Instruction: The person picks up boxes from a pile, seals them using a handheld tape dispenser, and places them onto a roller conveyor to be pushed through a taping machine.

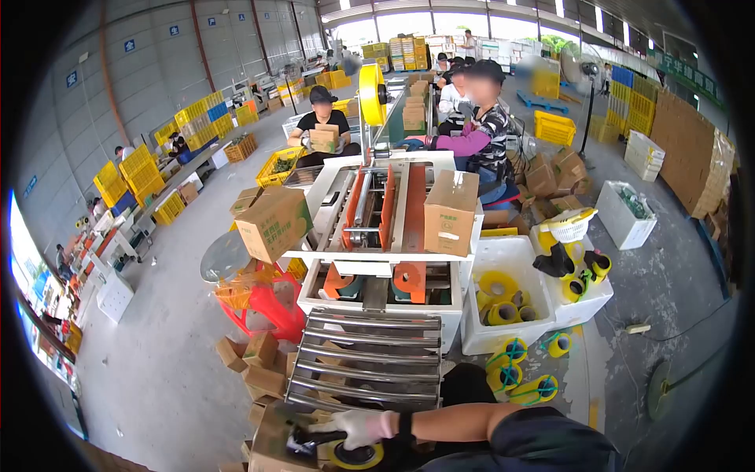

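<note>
My right hand [363,427], in a white glove with a pinkish cuff, reaches in from the lower right. Its fingers are closed around a black tape dispenser [314,437] with a yellow-rimmed roll [358,456] below the hand. The dispenser's front end lies over a brown cardboard box [271,440] at the bottom edge; whether it touches the box is hard to tell. Just beyond the hand is a roller conveyor [366,358] of metal bars. My left hand is out of the picture.
A carton-sealing machine [377,212] stands ahead, with a carton [451,212] on its right and another carton [274,224] at its left. A red stool [271,311] and several small boxes [259,366] are left; tape rolls [503,374] and a white bin [503,259] are right. Co-workers sit beyond.
</note>
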`<act>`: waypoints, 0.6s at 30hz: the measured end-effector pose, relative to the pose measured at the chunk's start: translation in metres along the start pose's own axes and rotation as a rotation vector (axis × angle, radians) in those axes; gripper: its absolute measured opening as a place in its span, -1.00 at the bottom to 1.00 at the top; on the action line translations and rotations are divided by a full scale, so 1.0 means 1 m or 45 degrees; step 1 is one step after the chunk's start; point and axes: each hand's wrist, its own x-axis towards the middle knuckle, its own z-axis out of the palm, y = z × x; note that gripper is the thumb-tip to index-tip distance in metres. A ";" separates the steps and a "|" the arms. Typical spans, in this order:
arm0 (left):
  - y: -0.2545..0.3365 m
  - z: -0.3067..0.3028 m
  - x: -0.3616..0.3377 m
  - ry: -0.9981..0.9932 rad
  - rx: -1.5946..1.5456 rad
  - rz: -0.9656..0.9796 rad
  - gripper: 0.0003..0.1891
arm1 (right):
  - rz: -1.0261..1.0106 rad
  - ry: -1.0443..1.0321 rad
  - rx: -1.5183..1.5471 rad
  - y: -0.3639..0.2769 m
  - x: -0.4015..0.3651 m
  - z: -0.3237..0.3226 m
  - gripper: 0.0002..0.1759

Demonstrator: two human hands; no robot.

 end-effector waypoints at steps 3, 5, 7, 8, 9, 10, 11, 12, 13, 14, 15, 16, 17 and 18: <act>-0.017 0.005 -0.004 0.236 0.108 0.248 -0.49 | -0.015 -0.073 -0.076 0.006 0.042 0.035 0.03; -0.026 0.006 -0.006 0.337 0.158 0.362 -0.48 | -0.003 -0.059 0.034 0.001 0.026 0.031 -0.01; -0.032 0.005 -0.005 0.409 0.180 0.458 -0.47 | 0.065 -0.022 0.069 -0.009 -0.021 0.000 -0.02; -0.034 0.006 -0.004 0.444 0.195 0.502 -0.47 | -0.037 0.061 0.141 0.001 -0.047 -0.015 -0.03; -0.037 0.007 -0.003 0.468 0.221 0.565 -0.47 | -0.136 0.143 0.211 0.011 -0.077 -0.031 -0.04; -0.037 0.010 0.000 0.466 0.268 0.643 -0.46 | -0.063 0.227 0.246 0.006 -0.112 -0.050 -0.06; -0.034 0.020 0.010 0.433 0.318 0.750 -0.46 | 0.007 0.316 0.280 0.002 -0.147 -0.066 -0.07; -0.028 0.034 0.035 0.333 0.446 0.822 -0.45 | 0.067 0.453 0.207 0.010 -0.182 -0.074 -0.08; -0.008 0.107 0.091 -0.042 1.559 0.889 -0.43 | 0.126 0.588 0.131 0.017 -0.216 -0.080 -0.08; -0.020 0.199 0.116 -0.173 1.395 0.901 -0.39 | 0.192 0.716 0.080 0.022 -0.250 -0.081 -0.09; -0.032 0.291 0.140 -0.305 1.229 0.898 -0.29 | 0.256 0.840 0.026 0.023 -0.279 -0.078 -0.09; -0.036 0.353 0.173 -0.185 2.166 1.652 -0.09 | 0.316 0.939 0.029 0.018 -0.302 -0.074 -0.08; -0.047 0.387 0.221 -0.116 2.326 1.791 0.09 | 0.374 1.042 0.029 0.012 -0.323 -0.068 -0.07; -0.064 0.429 0.246 -0.174 2.391 1.820 0.18 | 0.441 1.151 0.091 0.012 -0.341 -0.057 -0.06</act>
